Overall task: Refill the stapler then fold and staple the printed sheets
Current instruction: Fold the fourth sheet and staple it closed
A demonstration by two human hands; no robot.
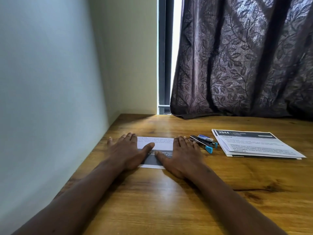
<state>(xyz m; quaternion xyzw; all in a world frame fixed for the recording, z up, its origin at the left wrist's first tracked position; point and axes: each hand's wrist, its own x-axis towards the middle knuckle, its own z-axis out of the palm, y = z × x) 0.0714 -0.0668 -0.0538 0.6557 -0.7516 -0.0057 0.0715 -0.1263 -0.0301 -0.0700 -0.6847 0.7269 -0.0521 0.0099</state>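
A folded printed sheet [160, 145] lies flat on the wooden table [169, 192] in front of me. My left hand [126, 149] presses its left end with straight fingers, thumb pointing inward across the paper. My right hand [182, 153] presses the right end the same way. A black stapler with blue tips [203, 143] lies just right of my right hand. Behind it sits a small blue and white staple box [205, 137]. Further right lies a stack of printed sheets [255, 144] with a dark header.
A pale wall [50, 99] runs close along the table's left edge. A dark patterned curtain [245, 56] hangs down to the table's back edge, with a bright window gap [176, 48] beside it. Bare wood stretches toward me between and beside my forearms.
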